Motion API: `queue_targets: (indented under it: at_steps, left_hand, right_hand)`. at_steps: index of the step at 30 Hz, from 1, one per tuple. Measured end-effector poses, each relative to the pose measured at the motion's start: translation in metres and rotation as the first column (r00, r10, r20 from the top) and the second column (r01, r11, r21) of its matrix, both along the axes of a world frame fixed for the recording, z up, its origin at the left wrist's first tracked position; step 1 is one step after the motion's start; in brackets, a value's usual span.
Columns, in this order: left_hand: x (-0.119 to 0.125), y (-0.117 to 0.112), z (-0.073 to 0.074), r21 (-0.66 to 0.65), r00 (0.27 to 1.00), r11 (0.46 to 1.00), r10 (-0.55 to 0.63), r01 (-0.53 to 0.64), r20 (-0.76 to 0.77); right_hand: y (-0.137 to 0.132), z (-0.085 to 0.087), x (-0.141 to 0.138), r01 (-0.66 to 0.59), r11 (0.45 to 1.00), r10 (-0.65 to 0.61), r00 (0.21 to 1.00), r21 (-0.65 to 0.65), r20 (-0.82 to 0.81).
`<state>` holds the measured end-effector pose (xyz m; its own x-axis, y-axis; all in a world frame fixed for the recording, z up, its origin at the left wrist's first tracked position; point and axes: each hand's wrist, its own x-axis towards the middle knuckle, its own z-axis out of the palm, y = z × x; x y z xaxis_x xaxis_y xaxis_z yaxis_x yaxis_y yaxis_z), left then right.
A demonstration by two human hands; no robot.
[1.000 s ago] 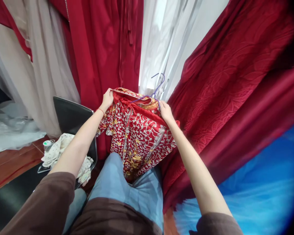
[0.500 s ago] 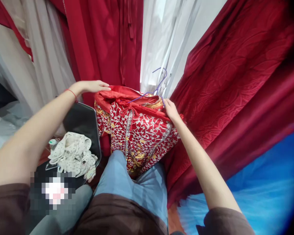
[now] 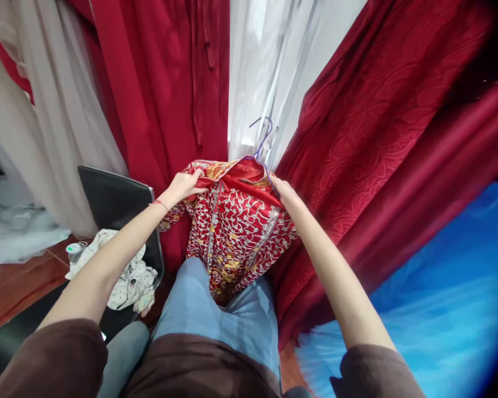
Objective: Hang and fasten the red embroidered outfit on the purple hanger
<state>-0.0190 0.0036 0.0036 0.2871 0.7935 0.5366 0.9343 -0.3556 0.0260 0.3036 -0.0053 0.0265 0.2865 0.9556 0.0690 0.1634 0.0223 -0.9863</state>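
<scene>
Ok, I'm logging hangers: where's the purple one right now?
In the head view, the purple hanger is just right of centre, sticking up out of the red embroidered garment, near the right hand.

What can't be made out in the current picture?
All in the head view:
Purple hanger: its lower part is hidden within the red embroidered garment.
Right hand: its fingertips are hidden by the hand itself and the fabric.
The garment's lower edge: partly behind the knee of the blue jeans.
Spotted cloth: partly covered by the left forearm.
Blue fabric: lost in the dark right edge.
</scene>
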Motion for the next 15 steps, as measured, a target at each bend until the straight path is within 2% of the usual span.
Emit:
queue_targets:
  at_steps: [1,3,6,9,12,13,15]
  left_hand:
    - [-0.01,0.002,-0.009,0.003,0.997,0.997,0.077,-0.077,0.009]
    - [-0.024,0.008,-0.021,0.022,0.973,0.977,0.208,-0.211,0.101]
    - [-0.025,0.019,-0.039,-0.027,0.9,0.95,0.303,-0.31,0.313]
    - [-0.011,0.03,-0.068,-0.168,0.749,0.931,0.361,-0.324,0.555]
    - [0.003,0.037,-0.099,-0.272,0.61,0.91,0.413,-0.313,0.676]
    - [0.006,0.039,-0.107,-0.286,0.595,0.91,0.414,-0.302,0.689]
    - [0.008,0.042,-0.117,-0.284,0.622,0.931,0.364,-0.228,0.694]
  right_hand:
    - [0.001,0.001,-0.001,0.008,0.999,-0.01,0.999,-0.034,-0.031]
    - [0.003,0.002,-0.004,-0.003,1.0,0.002,0.999,-0.01,-0.05]
    - [0.004,0.0,-0.007,-0.033,0.998,0.037,0.998,0.062,-0.056]
    - [0.0,-0.003,-0.009,-0.044,0.994,0.049,0.998,0.1,-0.043]
    - [-0.007,-0.003,-0.012,-0.052,0.994,0.058,0.996,0.099,-0.06]
    - [-0.008,-0.003,-0.013,-0.049,0.995,0.055,0.996,0.089,-0.066]
    - [-0.011,-0.002,-0.014,-0.047,0.996,0.052,0.996,0.079,-0.068]
